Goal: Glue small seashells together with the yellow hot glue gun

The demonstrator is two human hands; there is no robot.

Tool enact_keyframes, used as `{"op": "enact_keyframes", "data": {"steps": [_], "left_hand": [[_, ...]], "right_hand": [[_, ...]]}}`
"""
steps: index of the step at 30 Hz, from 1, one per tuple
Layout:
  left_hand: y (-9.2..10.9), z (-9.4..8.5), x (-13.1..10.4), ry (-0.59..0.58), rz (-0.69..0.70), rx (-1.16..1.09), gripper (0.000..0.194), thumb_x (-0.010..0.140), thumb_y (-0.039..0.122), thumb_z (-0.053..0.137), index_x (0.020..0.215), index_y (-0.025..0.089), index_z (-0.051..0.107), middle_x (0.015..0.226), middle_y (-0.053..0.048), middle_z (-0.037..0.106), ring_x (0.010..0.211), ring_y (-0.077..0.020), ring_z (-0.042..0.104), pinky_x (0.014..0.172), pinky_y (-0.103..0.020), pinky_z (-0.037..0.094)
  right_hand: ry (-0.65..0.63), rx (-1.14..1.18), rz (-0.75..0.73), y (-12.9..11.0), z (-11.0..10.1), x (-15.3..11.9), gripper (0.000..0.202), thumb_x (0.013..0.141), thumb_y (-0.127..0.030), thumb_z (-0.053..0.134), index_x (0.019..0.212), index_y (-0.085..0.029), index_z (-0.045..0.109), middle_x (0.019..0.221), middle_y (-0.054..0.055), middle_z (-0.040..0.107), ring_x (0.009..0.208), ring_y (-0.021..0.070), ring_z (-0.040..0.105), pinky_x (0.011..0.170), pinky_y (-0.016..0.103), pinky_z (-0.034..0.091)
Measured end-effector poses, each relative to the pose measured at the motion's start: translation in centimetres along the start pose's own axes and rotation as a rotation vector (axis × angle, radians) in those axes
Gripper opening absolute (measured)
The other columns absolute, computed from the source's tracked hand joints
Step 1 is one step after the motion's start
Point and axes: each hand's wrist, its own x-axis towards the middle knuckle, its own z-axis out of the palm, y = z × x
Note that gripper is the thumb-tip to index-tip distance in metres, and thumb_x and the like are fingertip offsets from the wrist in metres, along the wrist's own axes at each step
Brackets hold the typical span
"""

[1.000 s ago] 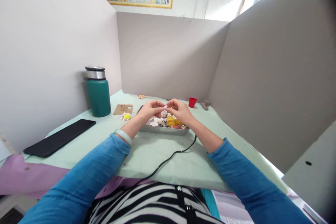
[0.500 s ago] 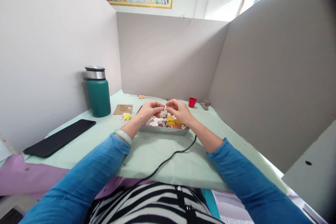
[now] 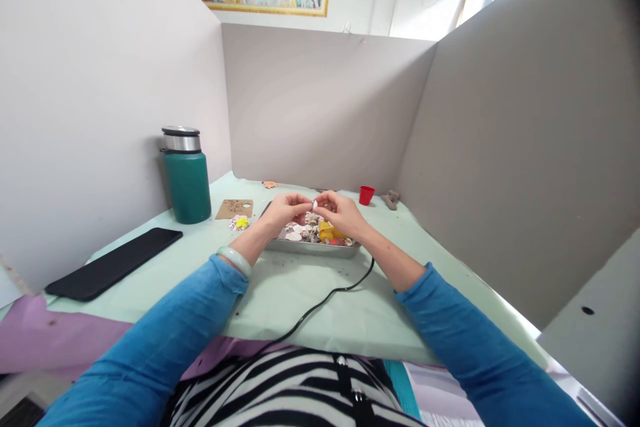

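Behind the tray [image 3: 315, 249], grey partitions [image 3: 325, 100] around a green-covered table [image 3: 300, 293]. Held up over the tray: a small white piece [image 3: 315, 205], perhaps a shell, pinched between the fingertips of both the left hand [image 3: 287, 212] and the right hand [image 3: 341, 212], each closed narrow on it. Under them in the tray, loose shells [image 3: 294, 237] and a yellow piece [image 3: 327, 232].

Left of the tray, a card [image 3: 233, 208], a flower [image 3: 242, 222], a bottle [image 3: 187, 187] and a black mat [image 3: 117, 262]; beyond it to the right, a red cup [image 3: 367, 195].

Likely to slip with a badly angled pinch, being so small, and hard to find again if dropped among similar shells. Also at risk of a jolt to the tray, should a forearm snag the cord [image 3: 336, 289] running from its near right corner toward the body.

High beyond the tray, a framed picture [image 3: 260, 3] with dark Chinese characters, partly cut off; 事 and 和 readable, smaller lines not. No readable brand on the bottle.
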Motion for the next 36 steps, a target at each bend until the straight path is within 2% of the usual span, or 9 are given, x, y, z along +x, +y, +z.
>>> {"op": "enact_keyframes", "data": {"steps": [7, 13, 16, 20, 26, 36], "left_hand": [[-0.21, -0.13, 0.14, -0.02, 0.016, 0.015, 0.029, 0.066, 0.035, 0.072, 0.077, 0.015, 0.055, 0.054, 0.003, 0.054, 0.047, -0.0082, 0.053, 0.049, -0.022, 0.045], [-0.13, -0.13, 0.19, -0.011, 0.047, -0.003, 0.03, 0.069, 0.041, 0.068, 0.079, 0.014, 0.055, 0.068, 0.0, 0.058, 0.049, -0.0066, 0.051, 0.051, -0.024, 0.048], [-0.03, -0.02, 0.07, -0.005, 0.074, 0.039, 0.032, 0.069, 0.041, 0.068, 0.084, 0.015, 0.057, 0.063, 0.002, 0.056, 0.049, -0.0073, 0.052, 0.05, -0.022, 0.045], [0.02, 0.08, -0.1, -0.023, 0.073, 0.11, 0.031, 0.068, 0.04, 0.068, 0.086, 0.015, 0.059, 0.055, 0.003, 0.054, 0.049, -0.0089, 0.052, 0.049, -0.021, 0.043], [-0.13, -0.1, 0.06, -0.017, 0.039, 0.052, 0.032, 0.066, 0.041, 0.07, 0.078, 0.015, 0.058, 0.055, 0.002, 0.054, 0.048, -0.0086, 0.051, 0.051, -0.023, 0.044], [-0.06, -0.18, -0.03, -0.04, -0.005, -0.005, 0.033, 0.068, 0.045, 0.068, 0.075, 0.015, 0.059, 0.054, 0.002, 0.054, 0.049, -0.0091, 0.052, 0.053, -0.024, 0.046]], "right_hand": [[-0.011, 0.131, 0.049, 0.49, 0.01, 0.16, 0.023, 0.075, -0.031, 0.058, 0.095, -0.019, 0.055, 0.085, 0.002, 0.061, 0.06, 0.0104, 0.055, 0.058, 0.026, 0.047], [-0.005, 0.254, 0.068, 0.55, 0.1, 0.4, 0.024, 0.072, -0.031, 0.06, 0.093, -0.019, 0.054, 0.085, 0.001, 0.059, 0.062, 0.0105, 0.056, 0.059, 0.026, 0.05], [-0.001, 0.28, 0.079, 0.67, 0.13, 0.51, 0.026, 0.072, -0.031, 0.061, 0.094, -0.019, 0.055, 0.085, 0.001, 0.059, 0.061, 0.0102, 0.056, 0.059, 0.027, 0.05], [-0.003, 0.27, 0.09, 0.63, 0.13, 0.44, 0.026, 0.071, -0.033, 0.062, 0.092, -0.019, 0.055, 0.084, 0.001, 0.059, 0.06, 0.0102, 0.056, 0.058, 0.027, 0.049], [-0.01, 0.195, 0.071, 0.56, -0.05, 0.28, 0.022, 0.074, -0.036, 0.059, 0.089, -0.019, 0.057, 0.081, 0.0, 0.061, 0.057, 0.0102, 0.056, 0.056, 0.025, 0.047], [0.01, 0.19, 0.105, 0.46, -0.25, 0.31, 0.025, 0.072, -0.042, 0.062, 0.074, -0.017, 0.059, 0.063, -0.002, 0.057, 0.053, 0.0104, 0.053, 0.052, 0.023, 0.043]]}}
